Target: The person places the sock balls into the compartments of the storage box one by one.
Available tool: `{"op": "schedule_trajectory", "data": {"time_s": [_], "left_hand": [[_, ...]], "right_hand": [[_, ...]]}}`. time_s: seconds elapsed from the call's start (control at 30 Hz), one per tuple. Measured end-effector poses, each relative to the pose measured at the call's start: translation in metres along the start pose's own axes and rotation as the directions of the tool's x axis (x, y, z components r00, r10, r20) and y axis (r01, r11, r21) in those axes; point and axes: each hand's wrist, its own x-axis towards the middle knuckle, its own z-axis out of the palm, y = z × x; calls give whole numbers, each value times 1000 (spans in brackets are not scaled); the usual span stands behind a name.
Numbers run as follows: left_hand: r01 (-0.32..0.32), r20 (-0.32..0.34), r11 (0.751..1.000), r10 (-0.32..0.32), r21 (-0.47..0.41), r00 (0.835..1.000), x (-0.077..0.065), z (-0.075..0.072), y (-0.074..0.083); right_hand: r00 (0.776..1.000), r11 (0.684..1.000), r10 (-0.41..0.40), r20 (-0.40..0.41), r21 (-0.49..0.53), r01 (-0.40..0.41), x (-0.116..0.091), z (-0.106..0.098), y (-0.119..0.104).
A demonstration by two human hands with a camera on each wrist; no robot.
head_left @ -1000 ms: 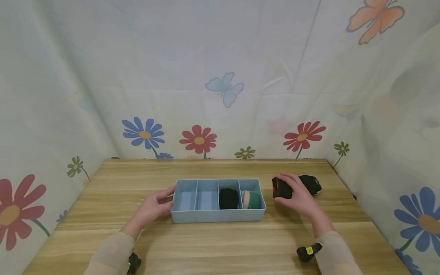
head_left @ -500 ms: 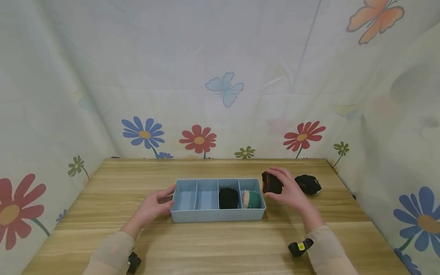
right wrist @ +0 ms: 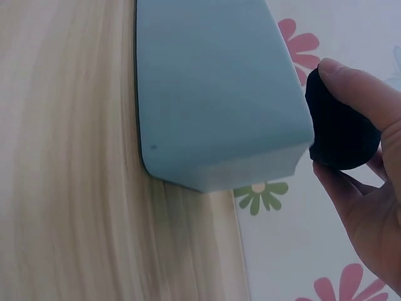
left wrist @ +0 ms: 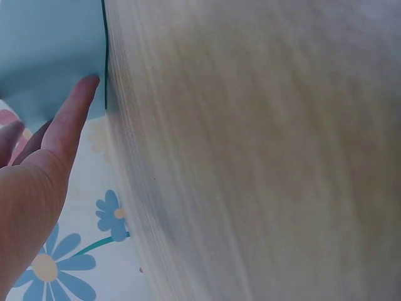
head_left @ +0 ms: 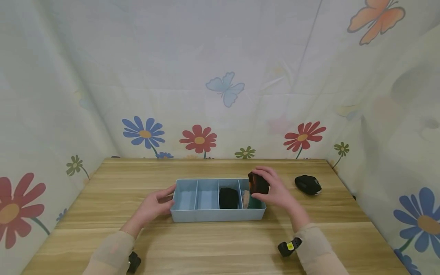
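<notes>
A light blue four-compartment box [head_left: 218, 216] rests on the wooden table. My left hand [head_left: 154, 204] touches its left end, with the thumb [left wrist: 78, 113] stretched against the wall. Above the rightmost compartment, my right hand [head_left: 276, 191] holds a black rolled-up pair of socks [head_left: 259, 185] with orange showing at one end, pinched between thumb and fingers. In the right wrist view these black socks [right wrist: 341, 128] appear beside the box rim. Below them, a green and beige roll [head_left: 253, 203] lies partly hidden in the rightmost compartment. A black roll [head_left: 228, 198] fills the compartment beside it.
Another black bundle [head_left: 308, 185] lies on the table to the right of the box. The wooden table [head_left: 213, 248] ends at a flower-printed cloth backdrop [head_left: 165, 84] behind and at both sides. The two left compartments of the box show bare bottoms.
My right hand has lifted the black rolled socks off the right part of the table and carried them left over the box's rightmost compartment. My left hand stays at the box's left end.
</notes>
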Motion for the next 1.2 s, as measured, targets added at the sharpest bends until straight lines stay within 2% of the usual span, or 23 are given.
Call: {"op": "schedule_trajectory", "data": {"time_s": [0.97,1.2], "left_hand": [[-21,17,1000,21,-13,1000,-1,0,1],[-26,4,1000,26,15,1000,0,0,-2]], "right_hand": [[993,996,-87,85,40,84,32,46,-42],[985,992,-122,125,57,115,38,56,-53]]}}
